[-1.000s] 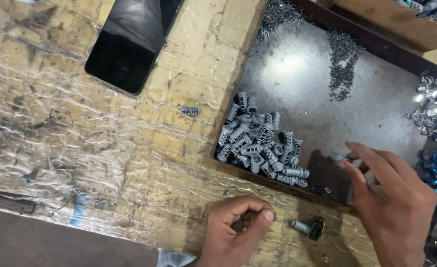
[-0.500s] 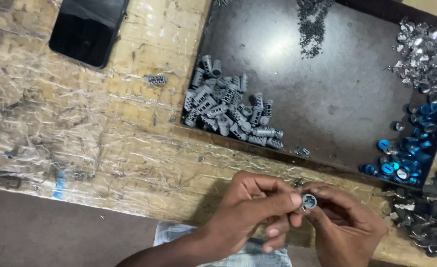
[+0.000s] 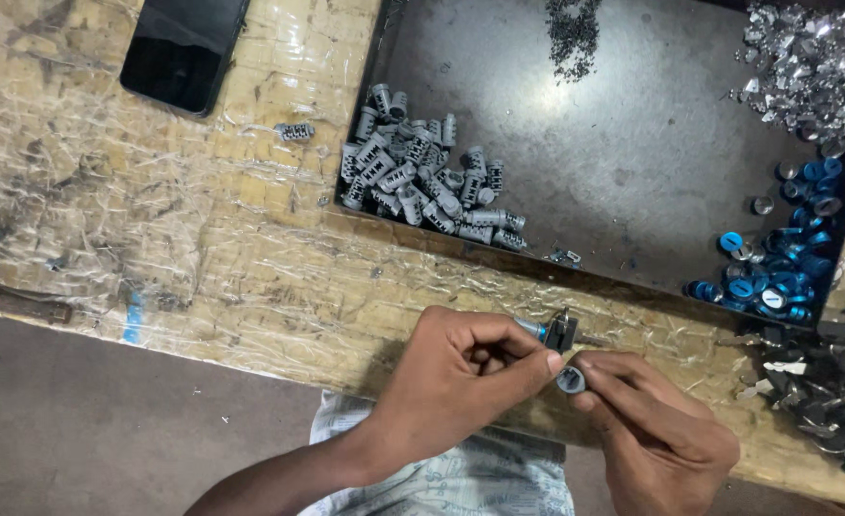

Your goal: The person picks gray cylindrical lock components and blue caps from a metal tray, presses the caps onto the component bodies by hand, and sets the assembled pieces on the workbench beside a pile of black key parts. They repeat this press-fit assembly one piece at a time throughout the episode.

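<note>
Fingertips of both hands met on a small grey cylinder (image 3: pixel 570 380) at six o'clock: left hand (image 3: pixel 461 368) pinched it from nine o'clock, right hand (image 3: pixel 657 430) from three, fingers closed tight, near the tray (image 3: pixel 633 143).

Grey ribbed cylinders (image 3: pixel 422 177) lie in a dark tray (image 3: pixel 633 162); blue caps (image 3: pixel 776 277) and silver shavings (image 3: pixel 810 62) at right; black phone (image 3: pixel 184 53) on the yellowish, plastic-wrapped desk (image 3: pixel 155 229).
</note>
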